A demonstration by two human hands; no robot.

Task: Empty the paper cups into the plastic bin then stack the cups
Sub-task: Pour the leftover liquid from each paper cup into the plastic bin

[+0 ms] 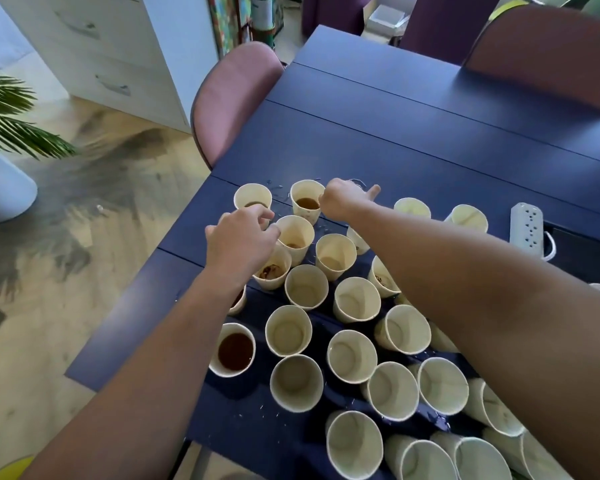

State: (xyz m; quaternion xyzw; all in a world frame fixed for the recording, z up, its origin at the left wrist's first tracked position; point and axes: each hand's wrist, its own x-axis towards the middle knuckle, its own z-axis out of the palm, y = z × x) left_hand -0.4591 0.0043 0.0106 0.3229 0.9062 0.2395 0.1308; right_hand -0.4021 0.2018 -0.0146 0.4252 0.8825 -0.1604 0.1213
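Many cream paper cups stand close together on the dark blue table (378, 143). Most look empty; one near the front left (235, 351) holds dark brown liquid, and a far one (307, 202) holds some too. My right hand (343, 199) is curled at the right rim of that far cup and grips it, one finger sticking out. My left hand (239, 237) hovers over the left cups, its thumb and fingertips pinching the left rim of a cup (297, 233) with dregs. No plastic bin is in view.
Drops of spilled liquid lie on the table around the cups. A white power strip (525, 226) lies at the right. Pink chairs stand at the table's left side (229, 98) and far right (541, 53). The table's left edge drops to a wooden floor.
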